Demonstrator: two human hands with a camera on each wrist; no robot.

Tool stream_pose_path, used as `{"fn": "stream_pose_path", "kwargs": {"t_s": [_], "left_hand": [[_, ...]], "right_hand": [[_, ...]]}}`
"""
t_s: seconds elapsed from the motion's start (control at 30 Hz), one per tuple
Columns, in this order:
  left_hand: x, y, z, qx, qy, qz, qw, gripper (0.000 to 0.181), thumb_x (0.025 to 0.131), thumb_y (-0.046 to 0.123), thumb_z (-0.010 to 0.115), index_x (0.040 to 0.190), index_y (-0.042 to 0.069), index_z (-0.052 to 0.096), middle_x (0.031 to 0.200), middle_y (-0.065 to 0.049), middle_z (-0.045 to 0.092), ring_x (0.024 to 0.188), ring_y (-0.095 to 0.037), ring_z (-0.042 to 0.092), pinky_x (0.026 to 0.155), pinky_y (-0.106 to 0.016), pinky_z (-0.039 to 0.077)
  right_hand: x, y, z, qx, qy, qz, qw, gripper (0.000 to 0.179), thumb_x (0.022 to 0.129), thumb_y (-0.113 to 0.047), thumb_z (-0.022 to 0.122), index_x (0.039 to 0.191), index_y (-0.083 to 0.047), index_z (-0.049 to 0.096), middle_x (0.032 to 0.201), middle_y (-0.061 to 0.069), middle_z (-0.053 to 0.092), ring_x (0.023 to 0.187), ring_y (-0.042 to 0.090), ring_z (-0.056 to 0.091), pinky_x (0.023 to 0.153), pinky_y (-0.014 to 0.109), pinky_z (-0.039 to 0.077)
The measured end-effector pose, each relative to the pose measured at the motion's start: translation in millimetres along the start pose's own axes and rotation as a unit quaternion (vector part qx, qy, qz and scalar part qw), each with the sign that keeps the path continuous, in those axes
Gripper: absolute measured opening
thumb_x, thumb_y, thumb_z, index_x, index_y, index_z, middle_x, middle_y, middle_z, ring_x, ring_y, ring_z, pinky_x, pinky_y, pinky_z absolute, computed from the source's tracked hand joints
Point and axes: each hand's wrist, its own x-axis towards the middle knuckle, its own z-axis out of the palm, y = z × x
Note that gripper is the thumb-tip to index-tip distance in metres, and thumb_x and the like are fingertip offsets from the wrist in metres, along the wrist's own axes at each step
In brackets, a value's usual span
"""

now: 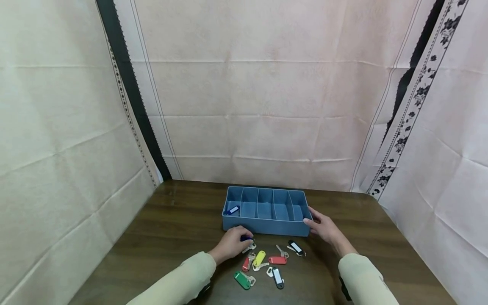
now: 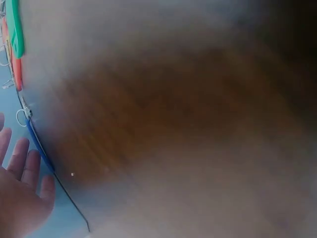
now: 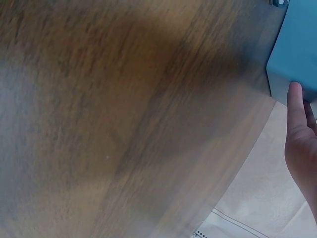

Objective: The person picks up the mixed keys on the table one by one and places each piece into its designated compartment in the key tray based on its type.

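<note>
Rectangular box [image 1: 263, 227], oblong tags [image 1: 277, 260], wood-grained table [image 1: 175, 228]

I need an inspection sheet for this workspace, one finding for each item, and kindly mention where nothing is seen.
Surface: brown wood-grain table.
Job's things: blue tray with five compartments; one blue tag in the leftmost. Nearer the person lie keys tagged green, yellow, red (two) and dark (two).
Clutter: nothing seen.
Left hand: fingers at a second blue tag; whether they grip it is unclear.
Right hand: holds the tray's right end.
Cables: nothing seen.
Surroundings: pale cloth behind and at both sides, creased; dark gaps show at the two back corners.
</note>
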Motion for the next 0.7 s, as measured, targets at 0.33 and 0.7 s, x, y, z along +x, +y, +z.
{"fn": "stream_pose_path", "kwargs": {"t_s": [0.33,0.7], "left_hand": [[7.0,-1.8,3.7,0.090,0.000,0.037,0.9953,0.021,0.093,0.024,0.070,0.109,0.013,0.076,0.100,0.005,0.066,0.094,-0.013,0.055,0.088,-0.039,0.047],[6.2,-7.7,1.8,0.124,0.023,0.042,0.9911,0.007,0.090,0.019,0.072,0.093,0.016,0.079,0.087,0.008,0.062,0.085,-0.011,0.055,0.078,-0.034,0.048]], "right_hand": [[1.2,2.5,-1.0,0.001,-0.003,0.001,1.0000,0.082,0.094,-0.047,0.061,0.159,-0.014,0.023,0.156,0.029,0.028,0.133,0.046,0.043,0.099,0.045,0.047],[0.8,2.5,0.1,0.002,-0.003,-0.003,1.0000,0.073,0.100,-0.038,0.058,0.159,-0.012,0.023,0.155,0.030,0.028,0.133,0.047,0.043,0.098,0.046,0.048]]}}
